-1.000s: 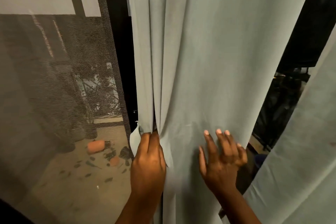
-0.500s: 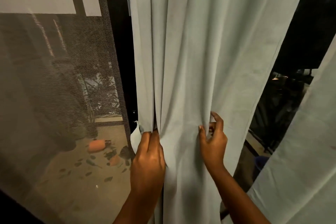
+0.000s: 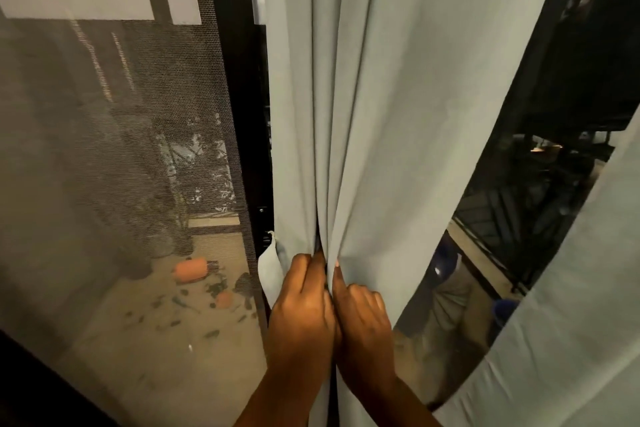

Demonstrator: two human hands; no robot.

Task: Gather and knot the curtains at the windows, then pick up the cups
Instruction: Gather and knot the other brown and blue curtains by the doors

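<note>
at the window, left hand [image 3: 300,305] and right hand [image 3: 363,315] pinch the gathered curtain [image 3: 381,114] folds together; gathering step; next, knot the bunch.

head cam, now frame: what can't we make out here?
- Fingertips of the left hand and right hand: buried in the curtain folds, so the exact grip is unclear.
- Curtain top and hem: cut off by the frame edges.
- Second curtain: only a strip shows at the right edge.
- Cups: none in view.
- Balcony beyond the mesh screen: dim and blurred; only an orange pot reads.
</note>
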